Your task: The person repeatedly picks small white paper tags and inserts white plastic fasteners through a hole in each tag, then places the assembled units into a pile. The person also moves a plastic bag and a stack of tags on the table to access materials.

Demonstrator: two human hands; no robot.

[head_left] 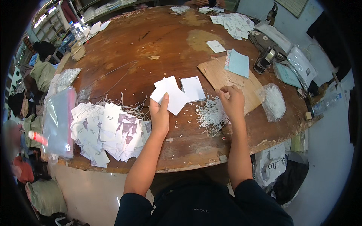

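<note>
My left hand [160,115] grips a few blank white cards [170,94], fanned slightly, with the thumb lying on top. Just beyond them a neat stack of white cards [193,89] rests on the table. My right hand [232,101] is closed in a pinch above a loose bundle of white tag strings [211,115]; whatever sits between the fingertips is too small to make out. To the left of my left forearm spreads a large heap of white printed tags [109,132], with strings trailing from its far side.
A wooden board [213,71] carries a light blue notebook [238,63]. Right of it lies a clear bag of white bits [273,102]. Plastic sleeves [58,124] lie at the left edge. Across the table, another person's hands [201,2] are near more tags [233,24].
</note>
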